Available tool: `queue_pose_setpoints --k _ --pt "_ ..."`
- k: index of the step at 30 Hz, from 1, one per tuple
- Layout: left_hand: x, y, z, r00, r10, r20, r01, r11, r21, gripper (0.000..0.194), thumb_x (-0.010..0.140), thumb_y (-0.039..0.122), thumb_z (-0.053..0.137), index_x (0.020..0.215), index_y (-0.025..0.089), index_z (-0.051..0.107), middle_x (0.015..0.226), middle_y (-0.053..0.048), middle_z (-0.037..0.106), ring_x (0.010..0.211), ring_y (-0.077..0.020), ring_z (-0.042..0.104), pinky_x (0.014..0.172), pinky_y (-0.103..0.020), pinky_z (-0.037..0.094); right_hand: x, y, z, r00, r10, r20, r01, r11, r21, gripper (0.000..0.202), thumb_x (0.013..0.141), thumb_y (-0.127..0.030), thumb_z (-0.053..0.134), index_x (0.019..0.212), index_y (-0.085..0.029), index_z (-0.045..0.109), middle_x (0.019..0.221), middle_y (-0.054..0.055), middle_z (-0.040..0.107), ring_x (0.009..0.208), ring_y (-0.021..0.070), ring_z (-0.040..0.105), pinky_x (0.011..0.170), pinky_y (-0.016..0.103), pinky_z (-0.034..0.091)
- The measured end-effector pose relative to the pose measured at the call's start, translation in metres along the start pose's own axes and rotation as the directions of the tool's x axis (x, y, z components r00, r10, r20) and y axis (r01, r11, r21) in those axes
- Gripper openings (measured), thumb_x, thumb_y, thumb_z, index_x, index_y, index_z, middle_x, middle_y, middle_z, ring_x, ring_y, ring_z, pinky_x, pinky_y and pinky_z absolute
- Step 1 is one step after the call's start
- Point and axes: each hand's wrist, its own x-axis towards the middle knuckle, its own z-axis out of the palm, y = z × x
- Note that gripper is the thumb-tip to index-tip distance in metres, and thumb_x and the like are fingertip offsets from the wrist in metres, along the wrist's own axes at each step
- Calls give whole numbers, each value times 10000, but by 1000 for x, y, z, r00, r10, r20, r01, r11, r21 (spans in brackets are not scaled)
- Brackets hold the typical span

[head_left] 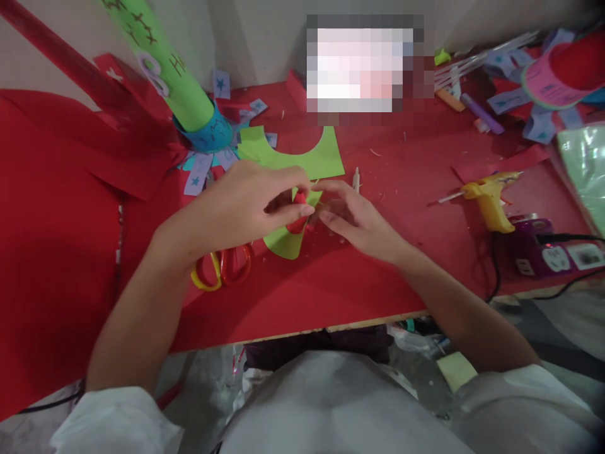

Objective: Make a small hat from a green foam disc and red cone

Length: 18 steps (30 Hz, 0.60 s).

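My left hand [236,202] is closed, thumb and fingertips pinched around a small red piece [297,225], which looks like rolled or folded paper. Just to its right is my right hand [362,221], thumb and fingers apart, with the index fingertip close to the left fingertips; whether they touch I cannot tell. A curved lime-green paper piece [286,246] lies beneath the red piece. Behind my hands is a larger green paper offcut [326,157] with a round cut-out. Scissors [208,274] with yellow and red handles lie partly under my left forearm.
A green paper tube [182,82] in a blue ring stands at back left. On the right are a yellow glue gun [489,195], a purple power socket block [534,239] with cables, and a pink-ringed paper piece [548,82]. The red table [293,302] ends before my body.
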Motion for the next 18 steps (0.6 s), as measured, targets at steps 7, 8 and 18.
queue_pose_setpoints --k 7,8,18 --pt "4 -9 1 999 -36 0 36 995 -92 152 968 372 683 963 243 763 675 4 596 691 -174 570 693 -283 342 1 0 4 994 -104 -37 103 995 -14 352 1153 -372 422 1484 -309 526 1111 72 779 975 233 781 903 436 647" --pt "4 -9 1 999 -40 -2 39 994 -101 148 961 365 685 946 239 761 669 6 588 682 -170 561 692 -284 337 1 1 3 990 -127 -53 126 992 -29 342 1144 -320 421 1462 -305 546 1128 70 782 995 230 785 920 433 647" --pt "2 -7 -3 998 25 58 -30 997 75 233 1027 374 572 959 235 746 631 29 565 607 -141 505 673 -304 358 3 14 3 966 -246 -77 230 958 -170 482 985 -45 409 1324 -245 688 1344 93 776 1239 238 736 1045 430 612"
